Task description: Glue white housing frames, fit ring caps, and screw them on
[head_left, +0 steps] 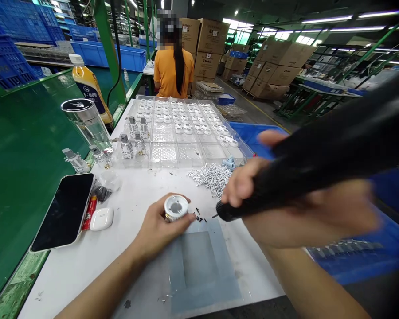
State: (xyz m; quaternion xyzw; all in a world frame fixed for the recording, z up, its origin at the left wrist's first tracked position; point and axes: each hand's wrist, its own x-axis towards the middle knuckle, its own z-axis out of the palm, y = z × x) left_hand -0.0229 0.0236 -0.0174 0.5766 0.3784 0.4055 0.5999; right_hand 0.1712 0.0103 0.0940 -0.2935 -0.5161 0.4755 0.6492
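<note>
The little round metal part (176,207) with the white top is up off the table in my left hand (156,228). My fingers and thumb clamp it tight. Far to the left, my phone (62,212) lies on the white table (69,274), with a red tube (89,212) and a white earbud case (101,219) beside it. Past them stand a glass flask with a steel lid (86,122) and a juice bottle (89,88). If my arm bumps that flask, it could tip onto the clear plastic tray (182,133) and knock down the small metal pieces (127,146) standing there. In the middle is a heap of thin silver pins (211,177) — they are loose, so a brush of my hand could spread them around. Tiny black bits (197,215) lie just by my left hand, near the top of a grey mat (199,270), and they could get lost if they roll away. On the right, my right hand (295,226) is closed around a fat black electric screwdriver (302,168). My two hands are apart, but only just — if the tip slips, it could scratch the part or poke my fingers.
</note>
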